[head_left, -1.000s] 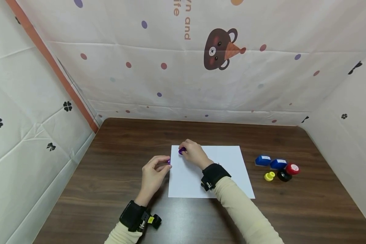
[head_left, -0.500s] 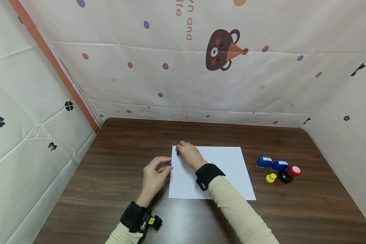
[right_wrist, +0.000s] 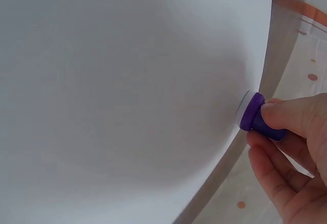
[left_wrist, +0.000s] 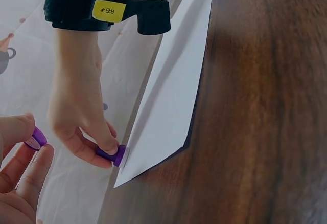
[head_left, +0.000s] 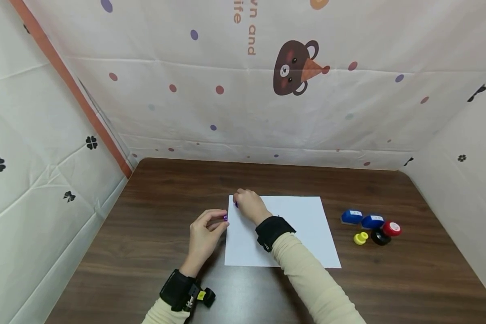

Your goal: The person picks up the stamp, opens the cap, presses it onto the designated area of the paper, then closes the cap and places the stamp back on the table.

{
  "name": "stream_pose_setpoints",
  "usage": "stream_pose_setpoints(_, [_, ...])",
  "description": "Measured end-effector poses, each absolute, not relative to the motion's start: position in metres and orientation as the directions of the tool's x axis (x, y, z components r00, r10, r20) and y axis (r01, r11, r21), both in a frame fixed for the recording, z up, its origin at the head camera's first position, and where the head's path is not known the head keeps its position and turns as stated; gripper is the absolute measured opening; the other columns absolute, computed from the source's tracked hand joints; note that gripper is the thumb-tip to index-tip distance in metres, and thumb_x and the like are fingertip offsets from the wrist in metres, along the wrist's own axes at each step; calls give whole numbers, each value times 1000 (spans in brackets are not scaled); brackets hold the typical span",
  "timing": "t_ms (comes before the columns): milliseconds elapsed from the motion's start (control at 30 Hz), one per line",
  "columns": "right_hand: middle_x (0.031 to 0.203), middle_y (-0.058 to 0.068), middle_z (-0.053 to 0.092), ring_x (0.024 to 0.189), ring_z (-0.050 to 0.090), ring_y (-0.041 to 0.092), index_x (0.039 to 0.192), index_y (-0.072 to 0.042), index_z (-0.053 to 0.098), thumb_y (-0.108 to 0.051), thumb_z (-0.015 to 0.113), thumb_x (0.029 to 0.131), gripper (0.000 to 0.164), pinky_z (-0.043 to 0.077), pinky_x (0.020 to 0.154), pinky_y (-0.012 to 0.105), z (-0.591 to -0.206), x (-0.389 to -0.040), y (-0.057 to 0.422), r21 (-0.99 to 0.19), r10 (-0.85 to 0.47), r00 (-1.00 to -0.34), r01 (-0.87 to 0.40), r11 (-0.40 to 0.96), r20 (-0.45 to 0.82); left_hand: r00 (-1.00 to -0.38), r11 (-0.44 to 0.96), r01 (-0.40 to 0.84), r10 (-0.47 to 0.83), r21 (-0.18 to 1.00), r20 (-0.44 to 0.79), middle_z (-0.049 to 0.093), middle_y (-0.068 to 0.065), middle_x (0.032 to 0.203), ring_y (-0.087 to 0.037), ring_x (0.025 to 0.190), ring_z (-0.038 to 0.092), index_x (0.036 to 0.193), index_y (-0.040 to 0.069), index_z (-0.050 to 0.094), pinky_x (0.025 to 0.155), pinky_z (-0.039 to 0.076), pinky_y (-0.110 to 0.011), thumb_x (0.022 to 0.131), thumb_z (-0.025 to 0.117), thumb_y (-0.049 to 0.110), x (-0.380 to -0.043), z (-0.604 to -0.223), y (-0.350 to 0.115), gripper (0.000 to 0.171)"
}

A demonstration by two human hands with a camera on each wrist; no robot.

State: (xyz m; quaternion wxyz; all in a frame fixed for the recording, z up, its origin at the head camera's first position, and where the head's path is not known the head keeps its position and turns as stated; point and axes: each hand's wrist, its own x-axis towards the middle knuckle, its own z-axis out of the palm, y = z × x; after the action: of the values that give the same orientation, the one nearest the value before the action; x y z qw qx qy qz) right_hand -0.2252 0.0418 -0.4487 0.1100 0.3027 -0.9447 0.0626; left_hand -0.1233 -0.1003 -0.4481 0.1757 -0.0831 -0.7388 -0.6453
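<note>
A white sheet of paper [head_left: 283,247] lies on the brown table. My right hand [head_left: 251,206] pinches a small purple stamp [right_wrist: 260,117] between thumb and fingers, its white face down against the paper close to the upper left corner. From the left wrist view the same stamp stands right at the sheet's edge. My left hand [head_left: 202,236] pinches a small purple cap [left_wrist: 36,138] between thumb and fingertips, just beside the paper's left edge. In the head view the fingers hide most of both purple pieces.
Right of the paper stand two blue pieces [head_left: 351,217] with white labels, a small yellow stamp [head_left: 360,238], and a red-topped piece [head_left: 391,228] beside a black round one [head_left: 380,236]. Printed cloth [head_left: 166,112] hangs behind the table and at both sides.
My right hand has moved slightly left and lowered the purple stamp onto the paper, where it now stays. The left hand holds its place with the cap.
</note>
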Motion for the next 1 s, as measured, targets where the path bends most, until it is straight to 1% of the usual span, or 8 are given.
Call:
stream_pose_setpoints(100, [87,4,67,77,65,19,87,-9,72,-3,60,86,13,55,69,27,-448,-225,40,-68,-537,-810,-565,823,235,-925,157,351,-95,923,368,63,-17,99,-30,87,66,96,-7,65,74,55,-27,73,69,-12,-118,-437,-98,23])
stream_pose_setpoints(167, [86,4,66,76,65,19,87,-9,72,-2,61,85,13,55,68,27,-448,-224,39,-64,-529,-816,-556,829,233,-925,163,354,-83,921,370,62,-20,99,-33,87,65,96,-9,65,75,55,-29,74,68,-12,-116,-431,-97,23])
stream_pose_setpoints(367, [82,4,65,72,65,18,85,-9,72,-1,63,82,12,55,64,27,-450,-223,37,-47,-525,-819,-548,835,233,-925,208,350,-81,914,372,62,-20,98,-33,88,66,96,-8,65,75,56,-30,75,70,-8,-117,-429,-97,22])
stream_pose_setpoints(533, [85,4,67,74,65,17,88,-10,73,-3,64,84,12,56,68,25,-449,-224,36,-46,-517,-829,-537,842,213,-923,213,346,-97,914,372,62,-20,98,-31,88,66,96,-9,65,75,55,-27,73,70,-11,-118,-430,-98,23])
stream_pose_setpoints(633, [86,4,68,75,66,16,89,-10,73,-4,63,85,13,56,70,25,-448,-224,36,-44,-515,-832,-533,845,206,-925,212,342,-98,915,368,62,-20,98,-32,88,66,96,-10,64,75,55,-29,73,69,-12,-119,-430,-98,24])
stream_pose_setpoints(867, [86,3,69,76,67,16,89,-11,74,-4,61,86,14,56,69,25,-448,-225,38,-42,-516,-826,-538,842,228,-937,216,305,-105,928,332,62,-18,99,-29,88,66,96,-7,65,76,55,-31,74,70,-10,-120,-429,-98,23])
stream_pose_setpoints(1000, [86,3,68,76,67,16,89,-11,74,-4,61,86,15,56,69,25,-449,-225,39,-44,-514,-825,-537,842,237,-937,218,305,-103,927,333,62,-18,99,-29,88,66,97,-8,65,76,55,-30,74,70,-10,-121,-430,-98,24])
